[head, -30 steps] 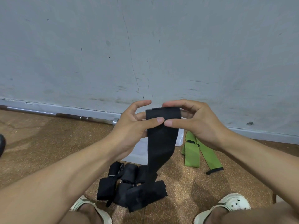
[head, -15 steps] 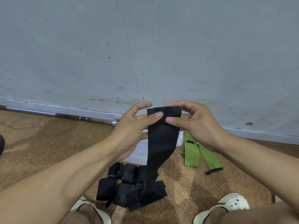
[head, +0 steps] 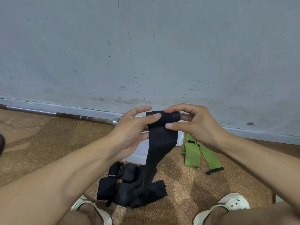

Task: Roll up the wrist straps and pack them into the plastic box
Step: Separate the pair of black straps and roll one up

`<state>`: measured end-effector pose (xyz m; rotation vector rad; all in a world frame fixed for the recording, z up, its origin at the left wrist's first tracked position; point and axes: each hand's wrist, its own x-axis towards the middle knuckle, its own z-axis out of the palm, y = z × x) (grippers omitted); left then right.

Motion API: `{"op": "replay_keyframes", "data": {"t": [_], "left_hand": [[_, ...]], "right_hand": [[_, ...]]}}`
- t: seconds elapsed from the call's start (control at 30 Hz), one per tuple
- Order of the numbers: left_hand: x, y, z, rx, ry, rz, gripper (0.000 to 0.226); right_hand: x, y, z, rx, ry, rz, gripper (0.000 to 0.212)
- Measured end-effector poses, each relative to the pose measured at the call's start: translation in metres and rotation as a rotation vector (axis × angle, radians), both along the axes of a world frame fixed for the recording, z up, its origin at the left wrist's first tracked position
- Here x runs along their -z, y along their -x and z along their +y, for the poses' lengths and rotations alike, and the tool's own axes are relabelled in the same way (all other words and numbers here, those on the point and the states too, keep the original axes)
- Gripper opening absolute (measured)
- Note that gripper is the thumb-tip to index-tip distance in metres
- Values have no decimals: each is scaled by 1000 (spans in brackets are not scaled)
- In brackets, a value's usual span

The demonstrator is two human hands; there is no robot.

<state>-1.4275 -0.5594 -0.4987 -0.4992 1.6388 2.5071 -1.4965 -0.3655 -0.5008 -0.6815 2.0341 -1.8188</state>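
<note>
You hold the black wrist strap [head: 159, 140] up in front of you, its top end turned over into a small roll between both hands, the rest hanging down to the floor [head: 48, 143]. Your left hand [head: 129, 132] pinches the roll's left side with thumb over the front and fingers behind. Your right hand [head: 194, 125] grips the right end, fingers curled over the top, thumb under. The strap's tail lands on a pile of black straps [head: 129, 187] near your feet, some of them rolled, it seems. Just behind the hanging strap sits the plastic box [head: 141, 153], mostly hidden. To the right lies a green strap [head: 194, 153]. A steel barbell [head: 81, 117] lies along the far wall [head: 146, 46].
</note>
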Motion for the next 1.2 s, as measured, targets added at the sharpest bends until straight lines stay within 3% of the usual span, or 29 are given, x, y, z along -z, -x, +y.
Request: {"op": "replay_keyframes", "data": {"t": [0.1,0.3,0.43,0.63,0.87,0.97,1.2], "left_hand": [[-1,0,-1,27,21,39,54],[-3,0,0,60,37,125,60],[2,-1,1,62,93,151,62],[8,-4,4,82,102,105,41],[5,-4,5,91,49,26,46],[5,-2,4,48,49,25,31],[7,1,1,5,84,87,48]], "right_hand": [[-4,-3,3,-55,51,-152,41],[1,-1,2,-22,6,-180,58],[4,-2,4,-54,4,-193,44],[3,-1,1,18,62,-156,33],[7,-2,0,34,78,-106,35],[10,-1,0,39,19,-47,35],[5,1,2,-9,29,-185,47]]}}
